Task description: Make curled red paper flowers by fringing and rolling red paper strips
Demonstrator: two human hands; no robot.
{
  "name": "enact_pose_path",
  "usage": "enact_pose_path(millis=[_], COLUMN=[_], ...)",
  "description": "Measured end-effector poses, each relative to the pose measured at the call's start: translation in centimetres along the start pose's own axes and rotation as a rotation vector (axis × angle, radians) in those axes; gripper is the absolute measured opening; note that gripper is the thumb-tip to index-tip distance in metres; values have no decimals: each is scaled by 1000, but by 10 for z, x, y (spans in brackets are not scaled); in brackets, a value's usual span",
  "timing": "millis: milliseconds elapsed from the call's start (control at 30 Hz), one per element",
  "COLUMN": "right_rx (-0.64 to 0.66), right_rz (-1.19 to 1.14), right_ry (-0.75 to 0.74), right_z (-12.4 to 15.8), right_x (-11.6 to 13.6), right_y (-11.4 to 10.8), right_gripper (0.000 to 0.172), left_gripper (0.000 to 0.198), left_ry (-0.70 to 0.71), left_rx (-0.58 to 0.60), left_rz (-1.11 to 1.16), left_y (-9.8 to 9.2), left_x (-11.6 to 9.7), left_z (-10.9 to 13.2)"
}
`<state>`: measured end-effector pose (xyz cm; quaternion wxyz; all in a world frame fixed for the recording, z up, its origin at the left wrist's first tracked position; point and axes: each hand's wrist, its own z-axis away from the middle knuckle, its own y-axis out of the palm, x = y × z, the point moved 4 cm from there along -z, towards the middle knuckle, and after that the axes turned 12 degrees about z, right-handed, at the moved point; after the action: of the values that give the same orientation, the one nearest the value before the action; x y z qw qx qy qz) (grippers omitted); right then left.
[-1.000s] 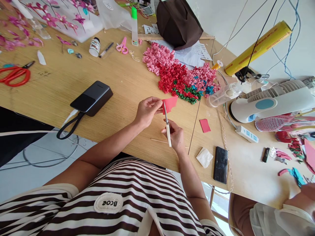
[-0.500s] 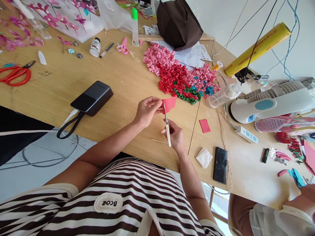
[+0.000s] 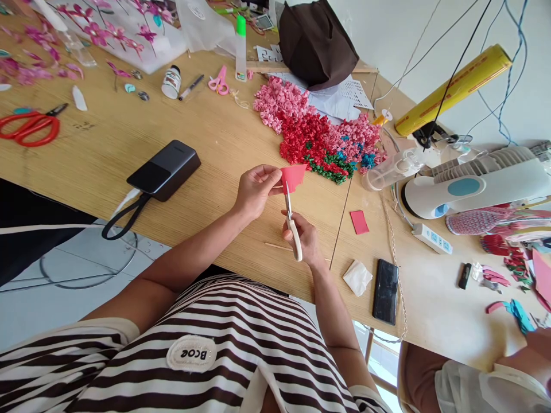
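A black phone [image 3: 385,292] lies just beside a white tissue [image 3: 357,278].

The one word I can make out is "Bcoe", in dark letters on the pale oval patch [image 3: 191,353] at the chest of the striped shirt [image 3: 241,321], nearest of all and upside down from up here. Over at the far right, red lettering runs along the yellow roll [image 3: 454,92], too blurred to read. At the far left, the small white bottle [image 3: 171,83] has a label with print too tiny for me, and the mark on the milky plastic bag [image 3: 204,26] won't resolve either.
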<state>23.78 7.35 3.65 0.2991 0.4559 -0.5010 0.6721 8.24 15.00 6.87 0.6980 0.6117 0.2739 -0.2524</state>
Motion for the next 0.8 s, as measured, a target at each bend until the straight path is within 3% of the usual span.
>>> enact_pose_path(millis=[367,800], right_rx=[-130,-161], right_rz=[200,184], right_ry=[52,80], right_z=[-1,-1], right_x=[3,8], right_y=[-4,-4], right_gripper=[83,82], left_gripper=[50,50], left_ry=[36,54], left_rx=[-17,-11], left_rz=[13,22], left_y=[-1,-1], left_x=[2,3], left_z=[1,1])
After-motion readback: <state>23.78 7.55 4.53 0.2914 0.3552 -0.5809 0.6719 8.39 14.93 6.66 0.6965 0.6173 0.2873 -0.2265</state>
